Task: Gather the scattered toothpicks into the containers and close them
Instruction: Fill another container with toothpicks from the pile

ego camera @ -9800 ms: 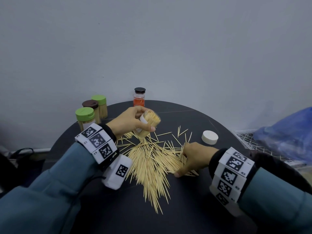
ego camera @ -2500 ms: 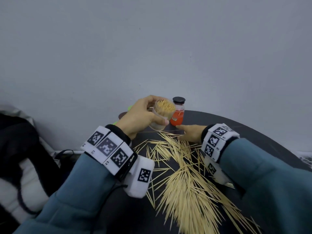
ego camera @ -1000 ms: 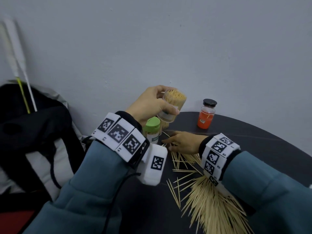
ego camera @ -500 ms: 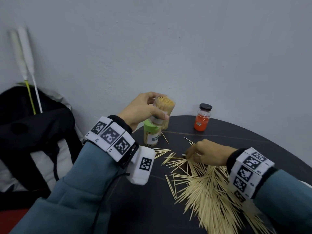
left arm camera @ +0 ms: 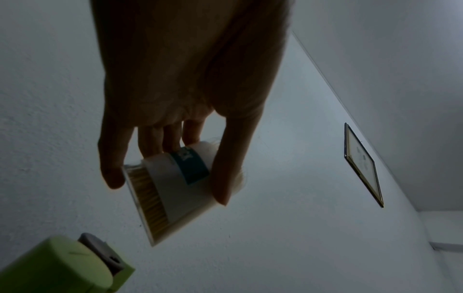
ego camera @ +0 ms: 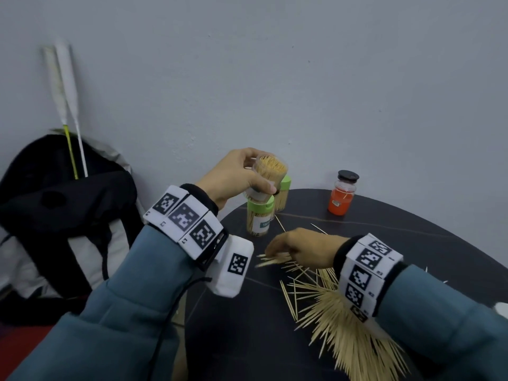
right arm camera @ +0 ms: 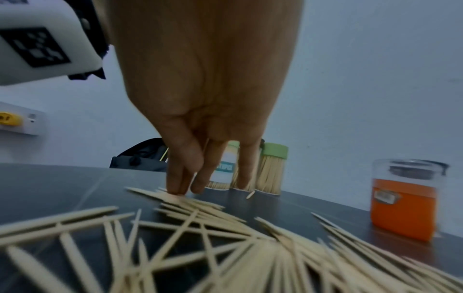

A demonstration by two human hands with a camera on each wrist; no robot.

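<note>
My left hand [ego camera: 236, 177] grips an open clear container [ego camera: 268, 173] packed with toothpicks, tilted in the air above two green-lidded containers [ego camera: 259, 215]. In the left wrist view the fingers and thumb wrap the container [left arm camera: 172, 190], which bears a white and blue label. My right hand [ego camera: 299, 244] reaches down onto scattered toothpicks [ego camera: 277, 261] at the table's left part; its straight fingertips [right arm camera: 180, 188] press on a small bunch of toothpicks [right arm camera: 190, 200]. A big pile of toothpicks [ego camera: 349, 334] lies under my right wrist.
A jar of orange stuff with a black lid [ego camera: 342, 192] stands at the back of the round dark table [ego camera: 247, 325]. A black backpack [ego camera: 55, 199] and white sticks [ego camera: 64, 83] lean on the wall at left. The table's left edge is near.
My right hand has slid left across the table and now presses its fingers on stray toothpicks. The left hand keeps the open container aloft above the green lids.
</note>
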